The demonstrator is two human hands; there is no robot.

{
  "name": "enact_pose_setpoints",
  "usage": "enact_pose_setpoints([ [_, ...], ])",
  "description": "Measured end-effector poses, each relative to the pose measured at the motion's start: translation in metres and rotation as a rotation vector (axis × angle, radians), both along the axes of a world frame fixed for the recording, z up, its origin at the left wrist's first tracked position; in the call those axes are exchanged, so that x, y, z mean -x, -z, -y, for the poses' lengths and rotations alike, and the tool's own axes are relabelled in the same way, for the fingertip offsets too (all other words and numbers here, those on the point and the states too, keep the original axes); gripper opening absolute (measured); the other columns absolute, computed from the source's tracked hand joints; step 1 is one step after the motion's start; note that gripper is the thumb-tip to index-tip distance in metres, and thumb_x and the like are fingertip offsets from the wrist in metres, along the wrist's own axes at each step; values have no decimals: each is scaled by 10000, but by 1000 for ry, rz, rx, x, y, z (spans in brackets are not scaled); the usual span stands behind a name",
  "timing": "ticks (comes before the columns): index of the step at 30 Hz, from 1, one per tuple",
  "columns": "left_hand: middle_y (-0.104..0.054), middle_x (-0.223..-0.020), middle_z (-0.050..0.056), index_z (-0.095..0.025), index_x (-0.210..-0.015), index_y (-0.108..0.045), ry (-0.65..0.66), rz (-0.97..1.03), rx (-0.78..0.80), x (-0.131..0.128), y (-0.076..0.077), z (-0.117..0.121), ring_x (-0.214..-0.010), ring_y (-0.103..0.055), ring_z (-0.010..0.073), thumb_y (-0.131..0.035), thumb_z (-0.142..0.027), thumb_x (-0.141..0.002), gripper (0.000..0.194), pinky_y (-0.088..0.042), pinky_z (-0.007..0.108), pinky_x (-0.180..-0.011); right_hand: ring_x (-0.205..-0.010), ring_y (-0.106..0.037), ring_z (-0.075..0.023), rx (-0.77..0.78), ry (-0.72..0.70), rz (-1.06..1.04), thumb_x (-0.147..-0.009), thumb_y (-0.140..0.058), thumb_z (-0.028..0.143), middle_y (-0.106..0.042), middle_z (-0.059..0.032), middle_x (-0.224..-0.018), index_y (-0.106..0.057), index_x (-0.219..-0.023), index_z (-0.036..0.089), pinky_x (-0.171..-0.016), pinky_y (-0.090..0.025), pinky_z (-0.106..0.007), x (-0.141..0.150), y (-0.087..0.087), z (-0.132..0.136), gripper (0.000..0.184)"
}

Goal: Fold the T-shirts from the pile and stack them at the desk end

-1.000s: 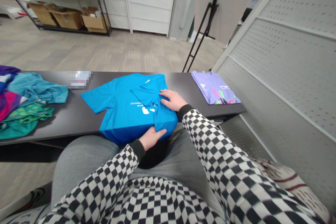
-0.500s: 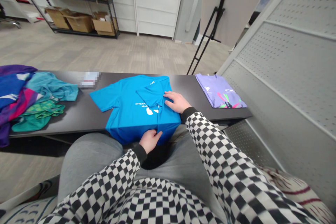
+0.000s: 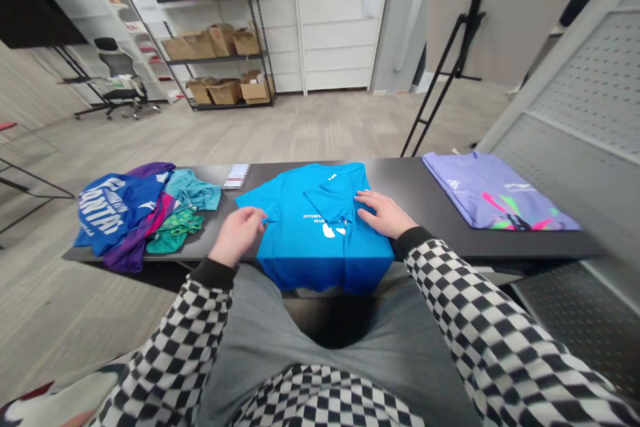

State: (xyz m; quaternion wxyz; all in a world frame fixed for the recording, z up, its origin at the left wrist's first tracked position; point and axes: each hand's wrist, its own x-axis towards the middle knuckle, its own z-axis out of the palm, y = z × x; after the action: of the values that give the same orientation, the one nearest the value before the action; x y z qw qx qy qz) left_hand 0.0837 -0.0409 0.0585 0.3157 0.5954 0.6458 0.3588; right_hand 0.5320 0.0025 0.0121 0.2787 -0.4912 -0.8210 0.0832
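Observation:
A blue T-shirt (image 3: pixel 290 233) with white print lies across the table, its lower part hanging over the front edge. Its right side is folded inward, so one sleeve rests over the chest and partly covers the lettering. My right hand (image 3: pixel 385 213) lies flat on the folded right edge, fingers stretched out. At the shirt's left side, just below the spread left sleeve, my left hand (image 3: pixel 239 233) has its fingertips drawn together in a pinch at the cloth's edge.
A heap of blue, purple, teal and green shirts (image 3: pixel 120 213) lies on the left end of the dark table (image 3: pixel 415 180). A small blurred packet (image 3: pixel 237 176) is near the far edge. A folded lavender shirt (image 3: pixel 480 180) lies right, beside a perforated panel (image 3: pixel 575 120).
My left hand has moved from the shirt's hanging hem up and left to below the left sleeve. My right hand stays on the folded edge. The camera view has shifted.

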Motion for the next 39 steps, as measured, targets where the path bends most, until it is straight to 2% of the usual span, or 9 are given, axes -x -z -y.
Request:
enact_pose_setpoints([
  [2,-810,-948,107,-190,-970,-779,-237,-209,-35,34,-7,-42,-877,-742,273,-526,-512,-992,410,-573,347,-789,-1563,-602,-360,-13,41,-74,-1073,-616,412,-680,-131,-1628,-765,-1501,224,-1354,-447,-594,0,-1,1,491],
  [4,-821,-1028,170,-194,-919,-751,-275,-371,59,55,-6,-74,-1065,-765,371,-582,-503,-950,354,-584,437,-958,-1541,-623,-353,-34,80,-137,-1068,-604,390,-699,-142,-1603,-769,-1485,210,-1345,-461,-580,1,-2,2,484],
  [10,-768,-1249,303,-214,-873,-661,-304,-460,115,50,4,-108,-1346,-657,550,-777,-500,-764,328,-486,655,-1152,-1462,-677,-357,-70,142,-200,-1053,-598,359,-746,-145,-1529,-793,-1414,225,-1303,-502,-587,2,-3,1,432],
  [17,-685,-736,66,-279,-815,-544,-242,-241,58,28,-13,-112,-923,-764,370,-746,-393,-752,241,-618,437,-811,-1389,-713,-351,-99,143,-215,-1041,-600,341,-779,-151,-1460,-789,-1372,215,-1260,-532,-572,3,4,-3,402],
  [22,-542,-597,-56,-256,-943,-538,-139,41,64,6,-35,-114,-525,-612,185,-731,-432,-788,304,-517,283,-536,-1388,-708,-346,-73,148,-227,-1039,-603,334,-780,-149,-1453,-791,-1367,219,-1263,-525,-552,5,0,-2,395],
  [28,-547,-610,-102,-228,-1209,-583,98,312,-23,-70,-75,-129,-391,-495,123,-712,-302,-767,467,-363,214,-417,-1377,-710,-325,-43,178,-239,-1044,-604,341,-784,-140,-1437,-784,-1373,217,-1265,-517,-520,5,-1,-1,395],
  [31,-541,-590,-100,-204,-1285,-598,260,204,-30,-132,-84,-137,-386,-520,138,-676,-243,-812,481,-357,229,-421,-1364,-714,-319,-40,194,-249,-1046,-600,347,-788,-151,-1415,-783,-1368,203,-1258,-521,-512,3,-1,-1,398],
  [34,-565,-596,-83,-181,-1397,-592,357,46,17,-196,-73,-142,-426,-565,167,-651,-221,-888,514,-432,264,-479,-1327,-731,-312,-32,218,-248,-1046,-600,338,-802,-151,-1374,-788,-1346,202,-1238,-534,-505,1,-2,-1,380],
  [39,-718,-709,24,-134,-1406,-670,440,-42,66,-270,-26,-131,-602,-705,236,-763,-232,-896,526,-565,346,-663,-1295,-752,-302,-31,258,-214,-1053,-593,301,-818,-143,-1340,-797,-1306,214,-1198,-564,-485,2,-3,-4,336],
])
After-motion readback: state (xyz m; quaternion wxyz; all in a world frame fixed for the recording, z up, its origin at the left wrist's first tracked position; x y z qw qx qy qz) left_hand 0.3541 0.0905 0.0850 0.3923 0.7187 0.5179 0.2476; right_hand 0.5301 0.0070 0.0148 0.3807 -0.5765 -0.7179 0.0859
